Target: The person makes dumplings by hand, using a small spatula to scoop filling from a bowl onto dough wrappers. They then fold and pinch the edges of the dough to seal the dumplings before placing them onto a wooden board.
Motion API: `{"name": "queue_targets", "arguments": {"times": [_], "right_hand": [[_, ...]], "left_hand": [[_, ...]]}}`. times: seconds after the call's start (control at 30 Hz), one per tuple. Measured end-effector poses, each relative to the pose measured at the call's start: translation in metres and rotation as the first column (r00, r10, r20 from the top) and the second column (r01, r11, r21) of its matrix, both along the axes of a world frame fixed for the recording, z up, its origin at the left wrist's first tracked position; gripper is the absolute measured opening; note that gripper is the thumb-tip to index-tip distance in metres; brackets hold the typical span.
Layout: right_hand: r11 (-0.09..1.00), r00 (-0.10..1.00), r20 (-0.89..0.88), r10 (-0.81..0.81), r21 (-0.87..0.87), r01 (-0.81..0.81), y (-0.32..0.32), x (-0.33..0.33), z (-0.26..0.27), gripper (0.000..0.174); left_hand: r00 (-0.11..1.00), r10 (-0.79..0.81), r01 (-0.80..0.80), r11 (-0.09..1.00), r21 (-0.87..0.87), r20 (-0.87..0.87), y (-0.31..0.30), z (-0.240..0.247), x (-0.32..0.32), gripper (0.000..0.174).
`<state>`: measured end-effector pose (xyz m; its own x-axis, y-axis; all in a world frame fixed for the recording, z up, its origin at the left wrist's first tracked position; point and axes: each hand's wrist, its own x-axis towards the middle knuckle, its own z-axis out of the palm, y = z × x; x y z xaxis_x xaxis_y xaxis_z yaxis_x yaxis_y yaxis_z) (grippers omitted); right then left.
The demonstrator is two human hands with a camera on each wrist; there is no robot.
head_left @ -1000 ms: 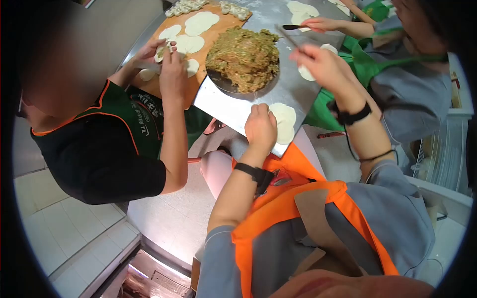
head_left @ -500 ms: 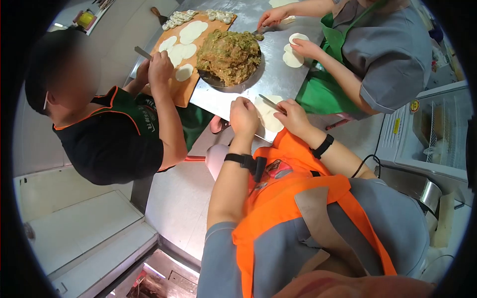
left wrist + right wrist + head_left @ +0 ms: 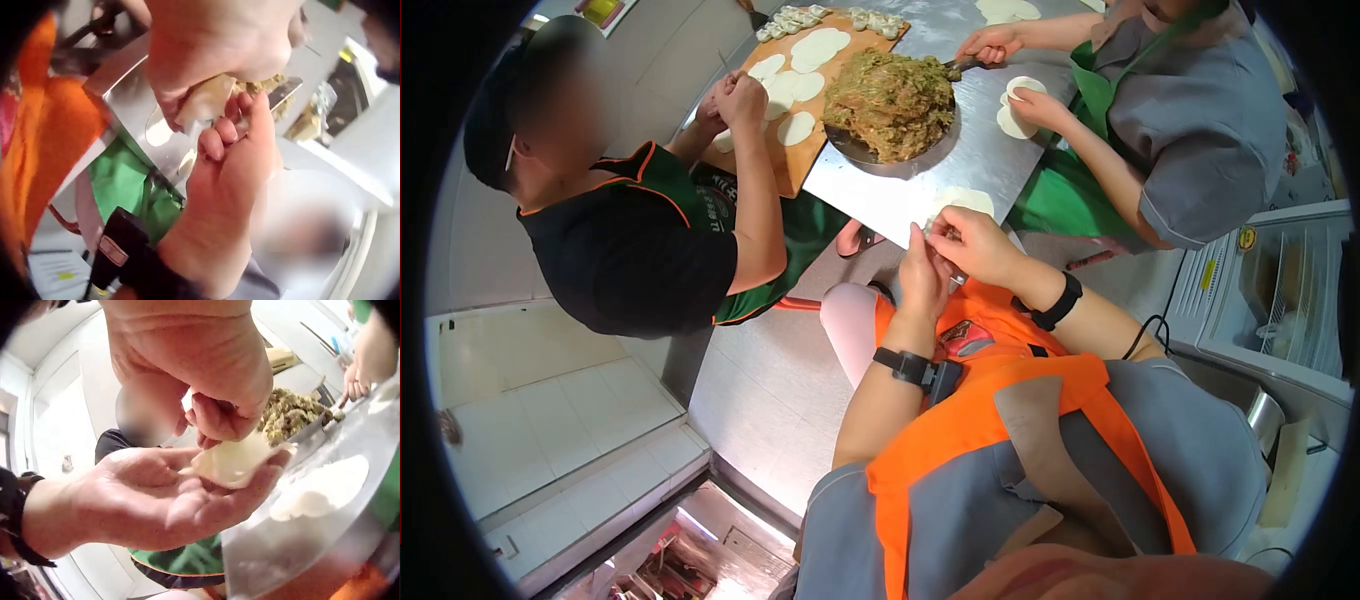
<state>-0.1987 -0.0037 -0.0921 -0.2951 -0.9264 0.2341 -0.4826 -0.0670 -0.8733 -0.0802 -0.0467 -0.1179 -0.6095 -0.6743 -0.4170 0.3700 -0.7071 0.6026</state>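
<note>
In the head view both hands meet at the table's near edge, the left [image 3: 922,285] below and the right [image 3: 980,243] bent over it. The right wrist view shows the left hand [image 3: 172,497] palm up, its fingers curled round a folded pale dough wrapper [image 3: 231,464]. Above it, the right hand [image 3: 212,369] pinches the wrapper's upper edge. A flat metal tool [image 3: 289,91] shows beside the right hand's [image 3: 231,169] curled fingers in the left wrist view; its grip is partly hidden. Flat wrappers [image 3: 968,200] lie just beyond the hands.
A heaped mound of green-brown filling [image 3: 890,105] sits in a dark-rimmed bowl on the metal table [image 3: 850,190]. A wooden board [image 3: 790,165] bears wrappers and folded dumplings [image 3: 795,20]. People work on both sides, one in a black shirt [image 3: 630,250], another in a green apron [image 3: 1040,205].
The right hand came down from beside the filling with the tool, then moved left to the left hand. The left hand has left the table wrappers and turned palm up.
</note>
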Motion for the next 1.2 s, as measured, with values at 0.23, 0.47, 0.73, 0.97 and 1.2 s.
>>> {"name": "queue_targets", "arguments": {"times": [0.23,0.47,0.73,0.97,1.2], "right_hand": [[0.993,0.882,-0.466,-0.074,0.048,0.109,-0.038,-0.050,0.009,0.023],[0.959,0.992,-0.106,-0.075,0.265,0.101,-0.036,-0.052,0.001,0.025],[0.963,0.944,-0.272,-0.184,0.143,0.229,-0.025,-0.059,-0.033,0.018],[0.993,0.860,-0.497,-0.116,-0.049,0.106,-0.049,-0.047,0.012,0.027],[0.986,0.753,-0.645,-0.129,-0.004,0.165,-0.072,-0.031,-0.005,0.031]], "left_hand": [[0.997,0.081,-0.079,0.991,0.110,-0.015,-0.036,-0.014,-0.004,0.032],[1.000,0.019,-0.018,0.997,0.073,-0.012,-0.057,-0.006,-0.009,0.033],[0.984,0.177,-0.174,0.975,0.140,-0.007,-0.075,-0.003,0.013,0.035],[0.985,0.093,-0.099,0.995,0.035,0.145,-0.094,-0.023,-0.005,0.033],[0.955,0.113,-0.115,0.993,-0.011,0.274,-0.134,-0.014,-0.037,0.039]]}}
